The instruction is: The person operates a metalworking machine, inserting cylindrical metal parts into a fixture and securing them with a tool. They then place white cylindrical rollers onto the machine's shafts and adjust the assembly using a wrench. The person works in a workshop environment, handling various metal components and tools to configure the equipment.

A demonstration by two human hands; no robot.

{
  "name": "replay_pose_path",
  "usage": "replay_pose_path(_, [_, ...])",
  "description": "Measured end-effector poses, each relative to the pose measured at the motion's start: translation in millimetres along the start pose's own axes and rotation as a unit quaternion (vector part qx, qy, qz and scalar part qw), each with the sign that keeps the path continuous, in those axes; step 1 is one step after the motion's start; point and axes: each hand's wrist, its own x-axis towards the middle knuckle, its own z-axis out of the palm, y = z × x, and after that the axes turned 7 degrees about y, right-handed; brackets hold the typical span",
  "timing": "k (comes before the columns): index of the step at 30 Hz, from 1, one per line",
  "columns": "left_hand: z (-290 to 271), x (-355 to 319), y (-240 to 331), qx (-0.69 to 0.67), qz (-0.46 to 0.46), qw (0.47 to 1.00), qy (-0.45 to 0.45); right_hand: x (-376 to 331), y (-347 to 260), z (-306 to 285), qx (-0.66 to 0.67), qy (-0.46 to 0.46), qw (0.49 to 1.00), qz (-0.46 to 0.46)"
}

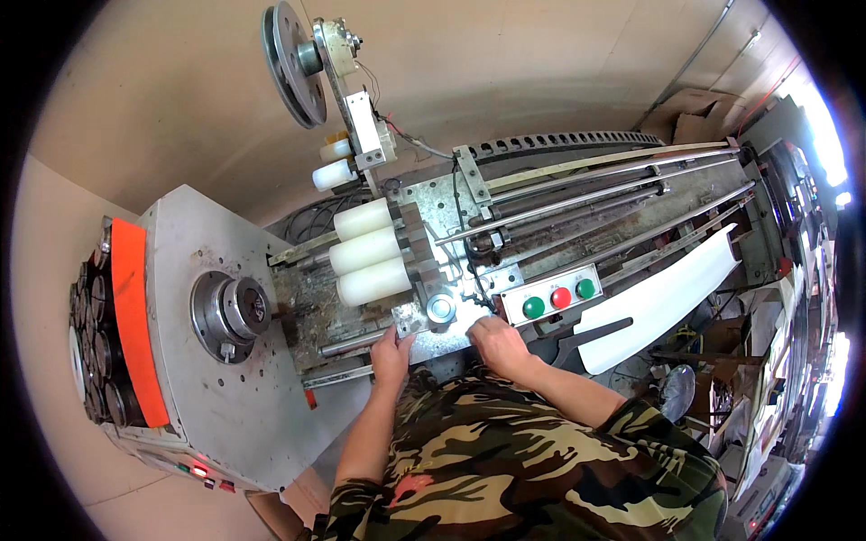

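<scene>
1. The left hand [391, 359] is up against the lower corner of a metal block [409, 316]; its fingertips are partly out of my sight, so whether it grips or just touches, I can't tell.
2. The right hand [502, 347] is curled at the front of the carriage plate [446, 341], close by a black wire [488, 299]. Its fingertips are hard to make out, and I can't tell if they grasp anything.
3. The block sits at the plate's near edge, between the hands, just beside one round fitting [441, 308].
4. The camouflage shirt [541, 442] hides some of the machine's near edge. Clutter [722, 361] at far right is mostly a jumble to me.
5. I count three big white rollers [368, 261] side by side, and two green buttons and one red on one control box [552, 296].
6. Above stands one reel [298, 68] with two grey discs.
7. The machine bed [311, 307] is stained and worn. Left of it is a grey cabinet [271, 406] with one chuck [230, 316]; behind runs a tan wall [505, 54].
</scene>
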Motion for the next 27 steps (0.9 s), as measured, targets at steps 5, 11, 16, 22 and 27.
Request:
replay_pose_path(5, [-10, 0, 14, -0.003, -0.02, 1.0, -0.019, 39, -19, -3, -0.125, -0.037, 0.991, 0.041])
replay_pose_path(11, [0, -19, -4, -0.073, -0.02, 0.996, 0.048, 72, -10, -1, -0.194, -0.123, 0.969, 0.09])
replay_pose_path(16, [-18, -40, 2, -0.063, -0.051, 0.996, 0.039, 82, -7, 10, -0.212, -0.133, 0.962, 0.106])
replay_pose_path(22, [-27, -45, 4, -0.083, -0.021, 0.995, 0.056, 82, -2, 19, -0.186, -0.134, 0.965, 0.126])
replay_pose_path(27, [-39, -37, 32, -0.095, 0.009, 0.995, 0.043, 77, 1, 21, -0.185, -0.081, 0.975, 0.089])
